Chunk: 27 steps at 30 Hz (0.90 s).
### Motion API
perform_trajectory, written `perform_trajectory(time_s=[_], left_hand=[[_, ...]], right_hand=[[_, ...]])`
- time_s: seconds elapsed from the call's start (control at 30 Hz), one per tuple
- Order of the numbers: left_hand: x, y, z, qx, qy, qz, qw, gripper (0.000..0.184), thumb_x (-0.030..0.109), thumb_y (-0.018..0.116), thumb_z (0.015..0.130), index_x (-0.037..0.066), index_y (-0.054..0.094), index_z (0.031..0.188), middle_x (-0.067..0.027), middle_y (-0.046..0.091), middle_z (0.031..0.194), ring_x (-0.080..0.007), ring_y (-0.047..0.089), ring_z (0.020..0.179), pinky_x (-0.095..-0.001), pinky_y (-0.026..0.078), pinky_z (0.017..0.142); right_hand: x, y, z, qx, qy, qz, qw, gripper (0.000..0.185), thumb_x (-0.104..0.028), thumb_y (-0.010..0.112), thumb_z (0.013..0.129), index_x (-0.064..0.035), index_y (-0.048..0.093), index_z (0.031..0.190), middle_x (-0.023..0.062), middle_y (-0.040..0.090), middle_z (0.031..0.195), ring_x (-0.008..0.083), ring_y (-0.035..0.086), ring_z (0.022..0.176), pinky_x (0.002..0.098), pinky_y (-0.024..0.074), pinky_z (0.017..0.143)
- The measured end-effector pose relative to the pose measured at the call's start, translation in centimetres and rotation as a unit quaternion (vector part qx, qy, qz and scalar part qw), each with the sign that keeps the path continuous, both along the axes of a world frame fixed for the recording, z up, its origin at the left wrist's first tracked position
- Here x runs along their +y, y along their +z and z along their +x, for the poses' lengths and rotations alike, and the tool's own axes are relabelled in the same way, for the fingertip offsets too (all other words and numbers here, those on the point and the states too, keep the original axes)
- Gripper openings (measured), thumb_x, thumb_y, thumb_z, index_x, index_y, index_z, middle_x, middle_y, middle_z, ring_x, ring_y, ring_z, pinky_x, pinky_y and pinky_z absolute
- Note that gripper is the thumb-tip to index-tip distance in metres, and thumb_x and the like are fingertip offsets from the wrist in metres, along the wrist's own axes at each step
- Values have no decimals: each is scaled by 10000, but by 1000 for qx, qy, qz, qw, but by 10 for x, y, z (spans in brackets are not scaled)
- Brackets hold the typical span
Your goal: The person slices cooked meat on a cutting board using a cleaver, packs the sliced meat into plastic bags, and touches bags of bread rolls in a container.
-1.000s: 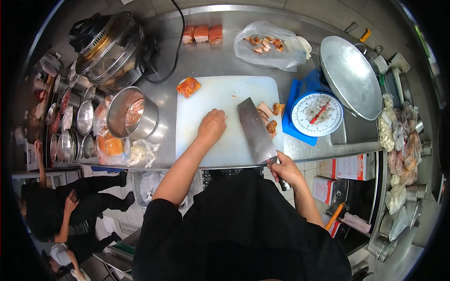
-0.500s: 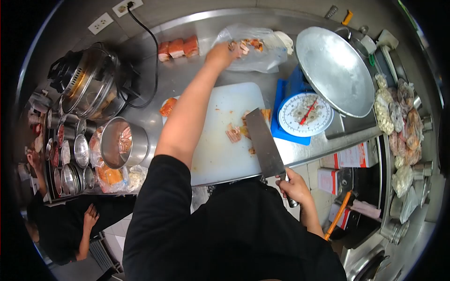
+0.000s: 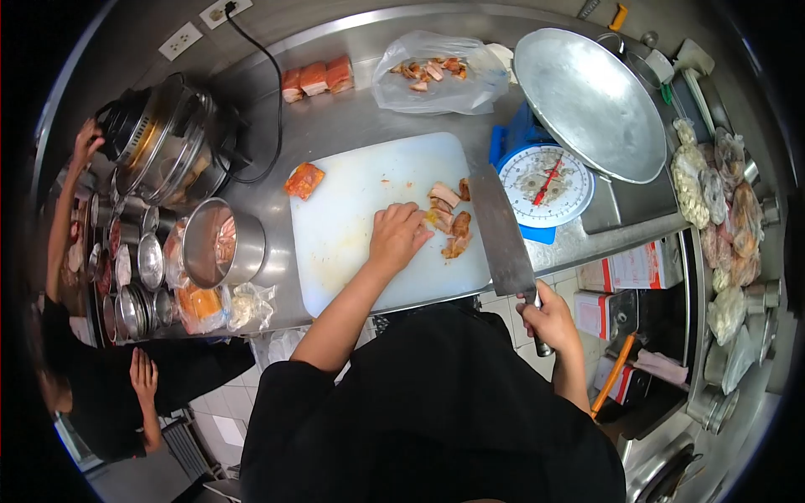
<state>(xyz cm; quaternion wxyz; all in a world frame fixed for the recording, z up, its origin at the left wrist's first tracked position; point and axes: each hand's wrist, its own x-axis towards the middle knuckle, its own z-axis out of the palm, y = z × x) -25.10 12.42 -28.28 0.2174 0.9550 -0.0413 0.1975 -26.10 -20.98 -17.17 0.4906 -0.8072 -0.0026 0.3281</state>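
Note:
My left hand (image 3: 397,237) lies over the middle of the white cutting board (image 3: 344,277), palm down, fingers loosely bent. Its fingertips are at the edge of a group of chopped roast meat pieces (image 3: 457,235); I see nothing gripped in it. My right hand (image 3: 549,320) is wrapped around the handle of a cleaver (image 3: 503,230), whose broad blade points away along the board's right edge, beside the pieces. A larger chunk of browned meat (image 3: 303,180) sits at the board's upper left corner. Behind the board, a clear plastic bag (image 3: 478,99) has several meat pieces on it.
Meat blocks (image 3: 314,80) lie at the back. To the right stands a blue dial scale (image 3: 545,186) with a big metal pan (image 3: 591,105). On the left are a steel pot (image 3: 251,251), a glass-bowl cooker (image 3: 172,155) with its cord, and a co-worker's hand (image 3: 144,375).
My left hand has come back from the plastic bag to the board, leaving meat pieces on the bag. The cleaver has shifted slightly right, off the pieces. A co-worker's arm now reaches to the cooker.

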Motion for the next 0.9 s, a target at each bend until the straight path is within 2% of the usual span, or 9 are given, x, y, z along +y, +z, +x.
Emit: perform_trajectory(time_s=[0.07,0.2,0.27,0.33,0.47,0.57,0.73,0.9], left_hand=[[6,-11,-7,-15,4,-6,1000,286,229,798,800,91,699,1030,-54,657,1094,-246,581,1072,-387,423,908],[23,-24,-24,6,11,-58,998,232,179,784,811,102,702,1014,-32,660,1087,-246,585,1055,-391,430,892],[25,-24,-34,7,25,-80,996,230,175,786,809,107,704,1013,-25,660,1080,-245,586,1047,-389,432,884],[23,-14,-45,-54,76,-40,995,215,170,787,810,115,711,1003,-30,647,1050,-248,587,1027,-385,438,879],[24,-13,-59,-14,107,-74,991,200,181,787,823,98,729,996,-55,639,1046,-275,597,996,-400,454,884],[25,-22,-56,-29,109,-94,989,203,149,785,824,77,721,1003,-76,625,1035,-268,604,988,-400,477,857],[27,-25,-59,-66,173,-189,964,220,65,757,843,32,717,1057,-128,617,1057,-320,623,974,-402,525,856],[73,6,-89,-121,265,-138,947,217,59,749,856,31,718,1069,-131,624,1057,-312,624,986,-395,525,869]], right_hand=[[7,-8,5,52,-8,72,996,201,-80,638,889,-25,599,1079,19,561,630,114,535,482,279,424,456],[24,-27,17,132,60,113,983,215,-43,628,866,-36,598,1079,18,554,652,116,525,498,273,440,463],[34,-43,17,151,79,110,979,223,-36,624,861,-33,596,1082,19,546,640,119,529,506,276,449,463],[40,-57,15,193,97,87,972,219,-39,623,865,-31,593,1082,19,544,638,120,526,502,274,446,459],[46,-69,14,202,135,95,965,242,-35,630,868,-18,575,1102,24,543,635,122,519,491,280,447,449],[61,-77,12,215,159,104,958,240,-46,628,882,-12,568,1112,28,540,633,124,524,489,282,450,450],[95,-84,14,234,210,123,941,233,-72,633,897,-8,568,1110,31,544,637,125,532,490,281,447,453],[157,-55,13,217,286,146,922,229,-93,622,907,-9,570,1114,29,547,627,123,536,484,283,446,472]])
